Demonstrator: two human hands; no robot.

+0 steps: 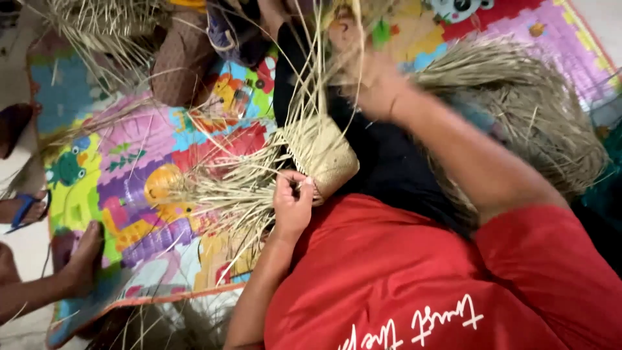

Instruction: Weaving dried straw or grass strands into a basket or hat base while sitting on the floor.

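Woven straw piece (324, 159) lies on the lap, long axis slanting upper-left to lower-right, loose strands (220, 194) fanning left. Left hand (293, 201) pinches its lower edge; right hand (363, 65) grips raised strands, pulled upward.

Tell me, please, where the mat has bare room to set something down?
Bare mat shows left of the woven piece, between the loose strands and a foot. Around the left hand and right hand strands crowd; a straw heap fills the right.
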